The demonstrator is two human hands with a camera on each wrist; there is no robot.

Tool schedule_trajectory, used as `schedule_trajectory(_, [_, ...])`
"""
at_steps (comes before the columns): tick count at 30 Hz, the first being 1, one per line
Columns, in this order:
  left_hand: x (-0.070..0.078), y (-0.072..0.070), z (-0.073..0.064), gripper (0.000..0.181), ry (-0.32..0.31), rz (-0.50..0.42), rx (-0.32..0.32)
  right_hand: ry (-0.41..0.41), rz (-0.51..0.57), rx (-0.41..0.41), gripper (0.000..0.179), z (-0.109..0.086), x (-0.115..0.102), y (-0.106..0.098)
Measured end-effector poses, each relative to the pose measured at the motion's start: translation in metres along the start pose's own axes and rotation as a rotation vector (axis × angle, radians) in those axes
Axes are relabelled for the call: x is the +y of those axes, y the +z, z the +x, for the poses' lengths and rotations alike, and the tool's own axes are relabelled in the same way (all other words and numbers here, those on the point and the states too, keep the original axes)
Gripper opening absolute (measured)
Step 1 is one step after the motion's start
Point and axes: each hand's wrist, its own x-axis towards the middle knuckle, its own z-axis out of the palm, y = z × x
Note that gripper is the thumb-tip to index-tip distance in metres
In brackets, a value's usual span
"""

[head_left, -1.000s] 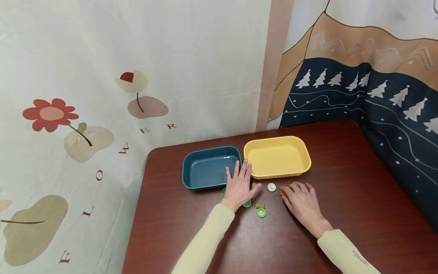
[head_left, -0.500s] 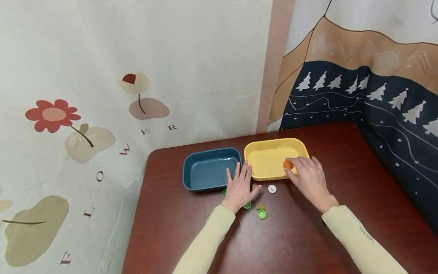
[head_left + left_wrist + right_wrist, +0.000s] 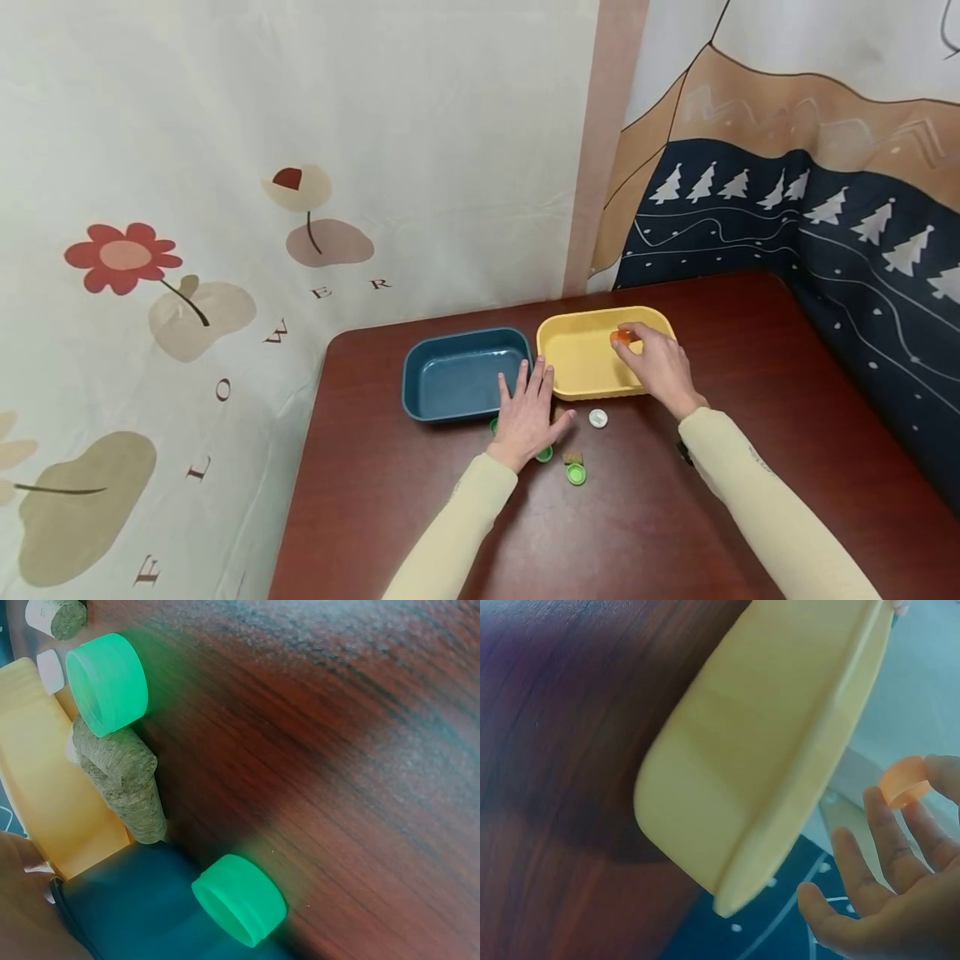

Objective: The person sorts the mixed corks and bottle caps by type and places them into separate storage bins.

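Note:
My right hand pinches an orange bottle cap between thumb and fingers, above the yellow bin. In the right wrist view the same orange cap sits at the fingertips, beyond the bin's rim. With fingers spread, my left hand reaches over the near edges of the blue bin and yellow bin, where the two meet. Around it lie green bottle caps and corks, partly covered by the hand. Two green caps and joined-looking corks show close up in the left wrist view.
A white cap lies in front of the yellow bin. Closer to me, a light green cap sits against a cork. The brown table meets printed curtains at the back and on the right.
My right hand has risen from the table beside the white cap and moved forward over the yellow bin, carrying the orange bottle cap. The left hand stays in place.

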Motion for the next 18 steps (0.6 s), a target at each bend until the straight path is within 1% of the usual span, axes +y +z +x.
schedule_trajectory(4, [0.000, 0.000, 0.000, 0.088, -0.002, 0.010, -0.004, 0.048, 0.023, -0.009, 0.042, 0.010, 0.008, 0.009])
schedule_trajectory(8, [0.001, -0.001, -0.001, 0.088, -0.003, 0.017, -0.009, 0.082, -0.001, -0.041, 0.042, 0.018, 0.013, 0.016])
schedule_trajectory(10, [0.001, -0.002, -0.001, 0.088, -0.003, 0.027, -0.011, 0.085, -0.040, -0.066, 0.043, 0.022, 0.014, 0.019])
schedule_trajectory(13, [0.002, -0.003, 0.000, 0.088, -0.005, 0.037, -0.010, 0.087, -0.126, -0.102, 0.043, 0.027, 0.014, 0.024])
schedule_trajectory(18, [0.002, -0.001, -0.001, 0.088, -0.006, 0.035, -0.006, 0.088, -0.250, -0.155, 0.039, 0.033, 0.015, 0.032])
